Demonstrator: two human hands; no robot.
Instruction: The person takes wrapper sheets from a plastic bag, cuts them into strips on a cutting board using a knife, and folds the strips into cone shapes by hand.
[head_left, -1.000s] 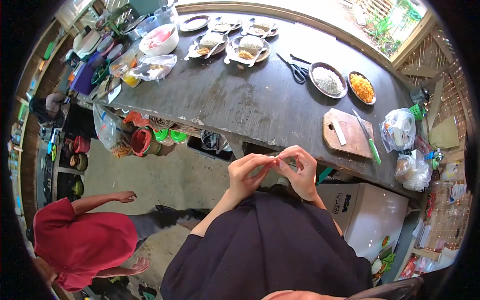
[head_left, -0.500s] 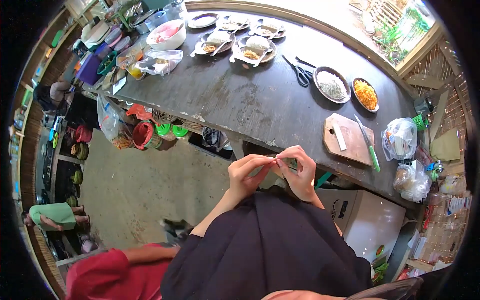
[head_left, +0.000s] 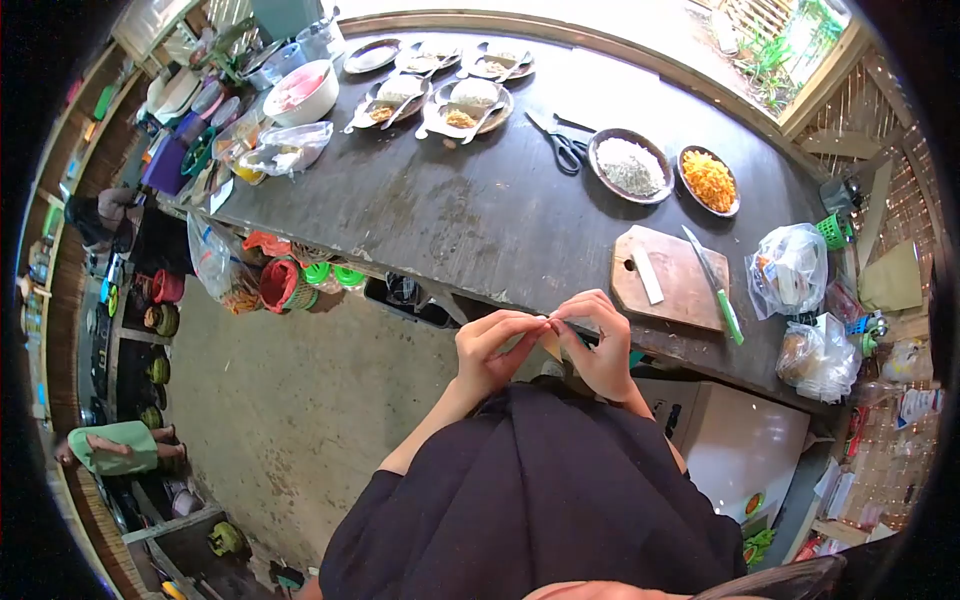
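My left hand (head_left: 490, 350) and my right hand (head_left: 600, 345) meet in front of my body, just off the table's near edge. Thumb and fingers of both are pinched together around something tiny and pale that I cannot make out. Beyond them on the table lies a wooden cutting board (head_left: 690, 292) with a white strip (head_left: 646, 275) on it. A green-handled knife (head_left: 727, 312) rests along the board's right side. Farther back are a bowl of white and grey shreds (head_left: 630, 168), a bowl of orange pieces (head_left: 709, 182) and black scissors (head_left: 566, 150).
Several plates of food (head_left: 478, 105) and a large white bowl (head_left: 302, 100) stand on the table's far left part. Plastic bags (head_left: 788, 268) sit at its right end. A white appliance (head_left: 750, 440) is below the table. A person in green (head_left: 115, 447) is at the far left.
My view has shifted, so the table's things sit farther left. The person in the red shirt has nearly left the view at lower left. Both hands keep their pinch.
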